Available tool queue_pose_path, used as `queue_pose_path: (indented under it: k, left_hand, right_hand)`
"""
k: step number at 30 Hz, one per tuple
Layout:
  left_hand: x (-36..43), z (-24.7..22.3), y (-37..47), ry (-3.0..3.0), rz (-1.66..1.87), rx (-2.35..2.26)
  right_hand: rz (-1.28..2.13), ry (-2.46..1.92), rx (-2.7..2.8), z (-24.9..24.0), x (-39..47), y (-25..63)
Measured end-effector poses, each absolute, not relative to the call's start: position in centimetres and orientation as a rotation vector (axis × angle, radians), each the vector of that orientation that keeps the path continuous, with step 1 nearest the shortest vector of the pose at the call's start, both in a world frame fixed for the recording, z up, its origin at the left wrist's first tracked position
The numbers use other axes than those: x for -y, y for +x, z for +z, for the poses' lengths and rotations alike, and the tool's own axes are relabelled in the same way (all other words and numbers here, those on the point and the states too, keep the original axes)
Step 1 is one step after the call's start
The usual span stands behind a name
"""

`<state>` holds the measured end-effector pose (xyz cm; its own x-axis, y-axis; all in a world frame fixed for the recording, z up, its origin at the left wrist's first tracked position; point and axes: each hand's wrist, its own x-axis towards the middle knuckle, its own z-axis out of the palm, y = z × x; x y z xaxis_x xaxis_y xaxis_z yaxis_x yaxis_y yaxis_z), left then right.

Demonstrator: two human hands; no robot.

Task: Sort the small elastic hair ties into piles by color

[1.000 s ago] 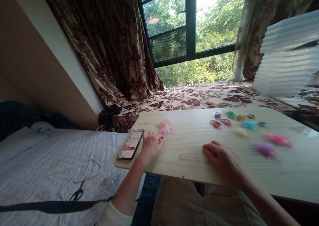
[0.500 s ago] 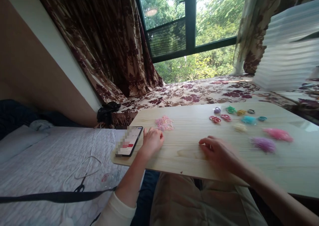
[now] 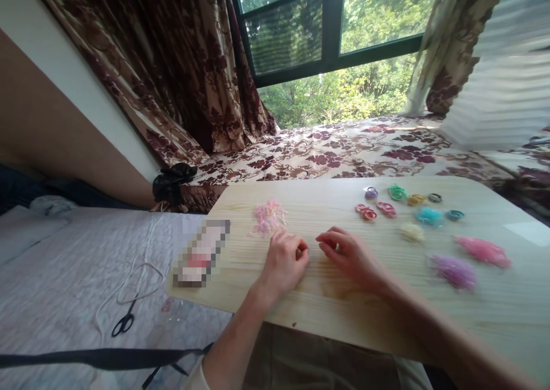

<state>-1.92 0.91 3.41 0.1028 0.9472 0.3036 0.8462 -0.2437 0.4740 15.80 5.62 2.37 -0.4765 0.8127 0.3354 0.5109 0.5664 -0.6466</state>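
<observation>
Over the middle of the pale wooden table, my left hand [image 3: 286, 259] has its fingers curled together, and whatever they may hold is too small to make out. Just right of it, my right hand [image 3: 350, 255] has thumb and fingertips close together, pointing left; anything between them cannot be seen. A small gap parts the two hands. Beyond my left hand lies a loose pile of pale pink bands [image 3: 270, 217]. Red bands [image 3: 365, 212], a green bundle [image 3: 397, 192] and a turquoise bundle [image 3: 428, 216] lie beyond my right hand.
A blurred-out phone [image 3: 201, 253] lies at the table's [image 3: 318, 204] left end. Pink [image 3: 483, 251] and purple [image 3: 454, 271] bundles sit on the right. Scissors [image 3: 124, 325] and a white cable [image 3: 148, 270] are on the bed at left. A floral-covered ledge runs behind the table.
My left hand has moved right, away from the phone and closer to my right hand. My right hand has shifted slightly left. The camera view has tilted down a little.
</observation>
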Motion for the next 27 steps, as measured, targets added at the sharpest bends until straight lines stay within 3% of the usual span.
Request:
queue_pose_path:
  k: [14, 27]
  left_hand:
    - [0.0, 2.5, 0.1, 1.898, 1.169, -1.623]
    - [0.0, 2.7, -0.1, 1.855, 1.103, -1.659]
  right_hand:
    - [0.821, -1.024, 2.189, 3.0, -5.2, 16.5]
    - [0.739, -0.989, 2.208, 3.5, -5.2, 16.7]
